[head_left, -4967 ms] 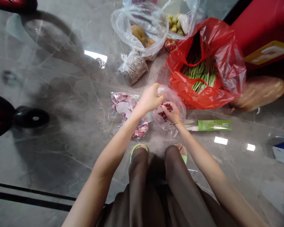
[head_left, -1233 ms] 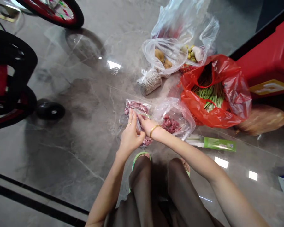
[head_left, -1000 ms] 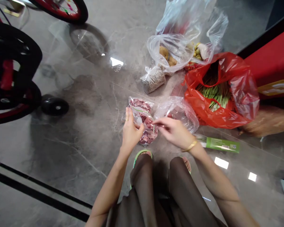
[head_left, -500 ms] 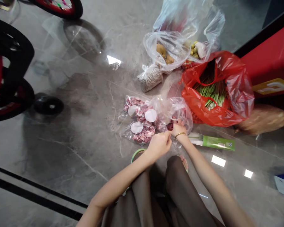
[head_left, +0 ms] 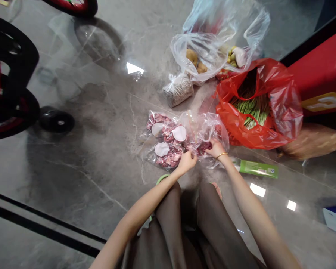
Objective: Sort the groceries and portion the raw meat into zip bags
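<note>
Several clear bags of red meat [head_left: 169, 156] with round white labels lie on the floor in front of me. To their right is a clear plastic bag [head_left: 217, 129] with dark red meat [head_left: 204, 148] inside. My left hand [head_left: 187, 161] is closed at the near edge of this bag, pinching what looks like its film, beside the lower labelled bag. With a gold bangle on the wrist, my right hand [head_left: 216, 148] is closed on the right side of the meat, its fingertips partly hidden by plastic.
Behind are a tied bag of grains [head_left: 178, 91] and a clear bag with potatoes [head_left: 192, 56]. A red bag of green vegetables [head_left: 285, 89], a green package [head_left: 259, 169] and a red container [head_left: 322, 71] are at the right. A small-wheeled bike [head_left: 14, 56] stands left.
My hands have moved apart: the left one shifted left, the right one slightly right. More of the dark red meat shows between them.
</note>
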`<state>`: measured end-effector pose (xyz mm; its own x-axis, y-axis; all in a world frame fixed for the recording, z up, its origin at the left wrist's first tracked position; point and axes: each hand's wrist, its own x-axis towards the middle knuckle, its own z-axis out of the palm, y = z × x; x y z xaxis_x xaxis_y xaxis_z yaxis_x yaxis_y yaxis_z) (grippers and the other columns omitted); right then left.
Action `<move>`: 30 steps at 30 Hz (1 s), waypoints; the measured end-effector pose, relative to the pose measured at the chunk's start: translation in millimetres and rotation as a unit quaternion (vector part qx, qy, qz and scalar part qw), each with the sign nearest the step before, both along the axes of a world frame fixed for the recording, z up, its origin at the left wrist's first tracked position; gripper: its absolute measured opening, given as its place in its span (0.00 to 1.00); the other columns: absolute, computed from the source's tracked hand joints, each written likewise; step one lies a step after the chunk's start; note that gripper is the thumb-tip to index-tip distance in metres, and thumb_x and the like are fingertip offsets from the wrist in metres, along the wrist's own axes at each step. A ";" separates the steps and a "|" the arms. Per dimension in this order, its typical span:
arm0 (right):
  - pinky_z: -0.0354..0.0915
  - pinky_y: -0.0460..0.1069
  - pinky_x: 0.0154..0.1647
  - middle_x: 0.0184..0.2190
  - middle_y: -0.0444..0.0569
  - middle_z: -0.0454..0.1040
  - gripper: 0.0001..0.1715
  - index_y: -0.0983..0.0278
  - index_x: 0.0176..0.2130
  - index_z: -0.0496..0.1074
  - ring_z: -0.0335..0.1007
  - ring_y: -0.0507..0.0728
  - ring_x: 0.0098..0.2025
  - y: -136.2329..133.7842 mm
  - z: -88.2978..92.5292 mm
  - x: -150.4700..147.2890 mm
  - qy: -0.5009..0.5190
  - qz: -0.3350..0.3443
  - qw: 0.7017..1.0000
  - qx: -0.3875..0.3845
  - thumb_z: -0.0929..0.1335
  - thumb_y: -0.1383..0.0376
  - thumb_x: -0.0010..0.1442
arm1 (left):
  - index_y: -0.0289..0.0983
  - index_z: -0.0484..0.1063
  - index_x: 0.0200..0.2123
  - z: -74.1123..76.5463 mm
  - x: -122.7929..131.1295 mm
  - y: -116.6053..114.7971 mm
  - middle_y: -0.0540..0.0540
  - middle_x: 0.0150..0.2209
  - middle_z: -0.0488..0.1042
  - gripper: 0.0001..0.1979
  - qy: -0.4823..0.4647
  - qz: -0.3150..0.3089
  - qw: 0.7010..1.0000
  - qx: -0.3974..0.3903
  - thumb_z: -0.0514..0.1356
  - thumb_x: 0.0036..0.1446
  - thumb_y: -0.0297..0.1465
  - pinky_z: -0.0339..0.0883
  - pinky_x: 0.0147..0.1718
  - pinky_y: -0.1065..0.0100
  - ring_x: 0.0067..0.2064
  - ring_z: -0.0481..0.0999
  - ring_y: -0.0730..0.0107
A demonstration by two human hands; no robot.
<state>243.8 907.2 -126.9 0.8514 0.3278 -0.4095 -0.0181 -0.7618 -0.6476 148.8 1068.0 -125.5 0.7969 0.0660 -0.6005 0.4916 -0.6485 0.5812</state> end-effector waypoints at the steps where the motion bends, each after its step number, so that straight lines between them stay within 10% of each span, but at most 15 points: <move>1: 0.64 0.53 0.45 0.34 0.50 0.72 0.15 0.65 0.35 0.71 0.68 0.57 0.38 -6.5 3.7 4.2 -0.005 -0.005 1.000 -0.006 0.68 0.71 0.42 | 0.32 0.71 0.34 0.7 -0.4 1.0 0.41 0.32 0.78 0.09 0.003 -0.010 1.000 -0.002 0.53 0.59 0.32 0.66 0.34 0.69 0.34 0.77 0.66; 7: 0.65 0.54 0.49 0.40 0.50 0.75 0.20 0.64 0.45 0.69 0.71 0.57 0.42 -22.4 20.4 15.2 -0.008 -0.045 0.999 -0.019 0.68 0.63 0.50 | 0.32 0.73 0.35 18.5 -5.1 6.5 0.37 0.34 0.77 0.10 -0.002 -0.062 0.997 0.036 0.54 0.59 0.31 0.66 0.41 0.64 0.41 0.76 0.58; 12: 0.61 0.58 0.53 0.52 0.61 0.68 0.35 0.64 0.57 0.63 0.65 0.65 0.52 7.5 26.1 1.8 -0.035 -0.014 0.974 -0.225 0.71 0.61 0.52 | 0.36 0.70 0.49 28.5 6.1 -0.3 0.33 0.54 0.67 0.15 -0.161 -0.178 0.957 0.162 0.55 0.59 0.30 0.63 0.47 0.57 0.52 0.68 0.52; 20: 0.62 0.52 0.52 0.47 0.55 0.69 0.18 0.63 0.49 0.70 0.62 0.60 0.52 52.7 17.8 -20.1 -0.044 0.187 0.975 -0.111 0.66 0.61 0.60 | 0.35 0.67 0.52 18.6 -8.4 29.2 0.43 0.41 0.70 0.21 -0.168 -0.017 0.983 0.066 0.53 0.55 0.21 0.67 0.46 0.66 0.42 0.72 0.66; 30: 0.60 0.59 0.53 0.51 0.62 0.65 0.18 0.65 0.45 0.74 0.56 0.67 0.56 70.0 -3.3 -28.0 -0.104 0.234 0.944 -0.209 0.68 0.57 0.58 | 0.34 0.63 0.57 27.4 -21.8 22.2 0.44 0.37 0.69 0.26 -0.214 0.017 0.976 -0.046 0.54 0.53 0.20 0.70 0.40 0.67 0.37 0.71 0.69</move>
<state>215.9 977.2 -130.2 0.7293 0.5359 -0.4254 0.4790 -0.8438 -0.2418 127.1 1090.1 -98.1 0.9743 0.0585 -0.2174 0.2112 -0.5721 0.7925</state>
